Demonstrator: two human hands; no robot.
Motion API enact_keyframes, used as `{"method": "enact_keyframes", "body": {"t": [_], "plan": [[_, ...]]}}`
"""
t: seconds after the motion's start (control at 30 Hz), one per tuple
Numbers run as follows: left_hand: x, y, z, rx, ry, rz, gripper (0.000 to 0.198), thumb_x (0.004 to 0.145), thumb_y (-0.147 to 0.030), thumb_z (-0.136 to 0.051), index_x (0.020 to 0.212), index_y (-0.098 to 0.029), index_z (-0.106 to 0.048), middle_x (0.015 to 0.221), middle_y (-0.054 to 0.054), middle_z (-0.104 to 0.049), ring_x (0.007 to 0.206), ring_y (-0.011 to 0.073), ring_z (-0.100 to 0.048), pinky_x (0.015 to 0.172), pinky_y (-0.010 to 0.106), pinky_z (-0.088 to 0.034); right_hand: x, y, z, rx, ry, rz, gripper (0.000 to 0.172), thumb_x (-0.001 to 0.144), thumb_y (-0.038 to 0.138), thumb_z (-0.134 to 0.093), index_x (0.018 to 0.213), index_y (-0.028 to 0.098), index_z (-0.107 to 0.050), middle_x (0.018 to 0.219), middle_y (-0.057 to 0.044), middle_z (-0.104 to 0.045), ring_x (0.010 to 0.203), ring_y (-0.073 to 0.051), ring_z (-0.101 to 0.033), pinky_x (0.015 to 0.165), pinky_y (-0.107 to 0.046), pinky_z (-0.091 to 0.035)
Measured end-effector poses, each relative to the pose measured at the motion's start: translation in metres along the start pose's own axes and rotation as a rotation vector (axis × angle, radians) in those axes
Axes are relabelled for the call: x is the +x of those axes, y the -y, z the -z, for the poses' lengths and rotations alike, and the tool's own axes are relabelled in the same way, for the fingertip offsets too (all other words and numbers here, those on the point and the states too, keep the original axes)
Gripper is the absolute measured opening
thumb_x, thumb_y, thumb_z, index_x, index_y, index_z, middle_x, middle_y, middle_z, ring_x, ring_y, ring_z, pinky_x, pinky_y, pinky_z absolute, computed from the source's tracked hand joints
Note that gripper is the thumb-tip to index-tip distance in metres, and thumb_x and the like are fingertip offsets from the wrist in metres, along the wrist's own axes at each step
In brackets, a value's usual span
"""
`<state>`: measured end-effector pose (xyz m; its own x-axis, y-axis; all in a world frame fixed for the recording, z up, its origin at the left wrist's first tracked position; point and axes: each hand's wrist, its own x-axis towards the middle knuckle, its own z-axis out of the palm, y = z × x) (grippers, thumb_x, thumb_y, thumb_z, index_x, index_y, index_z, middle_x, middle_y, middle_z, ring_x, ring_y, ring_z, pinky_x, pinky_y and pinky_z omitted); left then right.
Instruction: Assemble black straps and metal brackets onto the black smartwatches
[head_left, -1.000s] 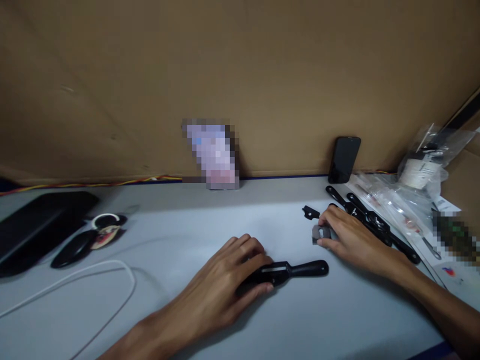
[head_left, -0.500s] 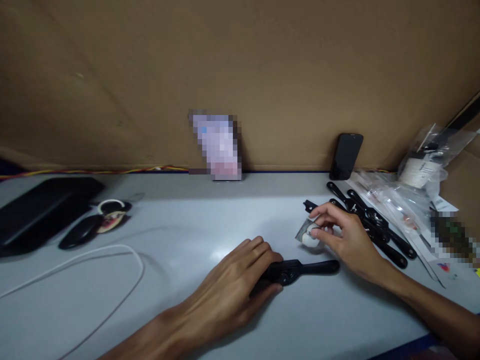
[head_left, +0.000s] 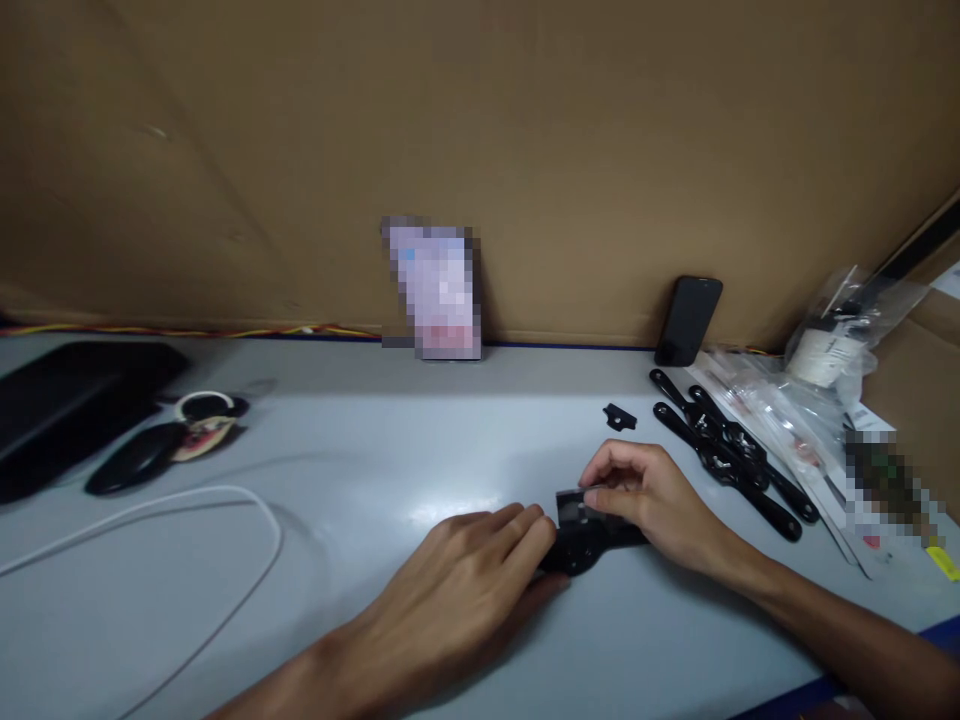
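My left hand [head_left: 491,560] is wrapped round the left end of a black spokeshave [head_left: 574,553] low over the table. Between the thumb and fingers of my right hand [head_left: 634,490] is a flat, dark metal blade [head_left: 571,508]. The blade is at the upper edge of the spokeshave's middle; whether it touches the body I cannot tell. My right fingers hide part of the blade and of the right handle. Beyond my right hand, a small black cap piece [head_left: 619,417] lies on the table.
Several black spokeshaves [head_left: 724,460] lie together at the right, beside clear plastic packets [head_left: 787,430]. A dark phone [head_left: 688,320] leans on the cardboard wall [head_left: 570,150]. To the left are a black case [head_left: 75,410], a key ring [head_left: 204,405] and a white cable [head_left: 277,540].
My right hand has moved left and down with the blade, from above the spokeshave to its middle. The blade has turned. My left hand keeps its hold.
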<state>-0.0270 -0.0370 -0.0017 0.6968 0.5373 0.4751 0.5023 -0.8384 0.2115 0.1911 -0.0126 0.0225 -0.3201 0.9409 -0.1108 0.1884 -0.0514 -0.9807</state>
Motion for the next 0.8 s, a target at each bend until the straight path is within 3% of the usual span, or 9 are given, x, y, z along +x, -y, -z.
{"method": "enact_keyframes", "body": {"t": [0.27,0.57,0.8], "plan": [[-0.002,0.002,-0.002,-0.016,0.041,-0.011,0.017,0.104,-0.019,-0.045,0.088,-0.023,-0.043,0.070,-0.004,-0.058,0.052,0.0130,-0.052,0.046,0.028,-0.030,0.004,0.001,0.000,-0.044,0.048,-0.037,0.014,0.079,0.011,-0.064,0.088,0.018,-0.073,0.081,0.000,-0.068,0.076,-0.015,-0.062,0.072,-0.029,-0.050],[-0.003,0.002,-0.004,0.057,0.027,-0.072,0.025,0.109,-0.026,-0.038,0.087,-0.021,-0.048,0.072,-0.002,-0.058,0.052,0.0142,-0.051,0.047,0.029,-0.032,0.006,0.003,0.001,-0.085,0.122,-0.098,0.021,0.081,0.003,-0.058,0.085,0.017,-0.073,0.071,0.003,-0.066,0.064,-0.011,-0.058,0.062,-0.023,-0.044],[-0.003,0.003,-0.003,-0.025,0.125,0.028,0.017,0.105,-0.025,-0.044,0.089,-0.022,-0.049,0.075,-0.002,-0.058,0.055,0.0148,-0.054,0.049,0.029,-0.034,-0.006,0.007,-0.003,-0.347,0.106,0.020,0.024,0.082,0.000,-0.058,0.083,0.018,-0.074,0.076,0.001,-0.070,0.069,-0.013,-0.060,0.065,-0.024,-0.044]]}}
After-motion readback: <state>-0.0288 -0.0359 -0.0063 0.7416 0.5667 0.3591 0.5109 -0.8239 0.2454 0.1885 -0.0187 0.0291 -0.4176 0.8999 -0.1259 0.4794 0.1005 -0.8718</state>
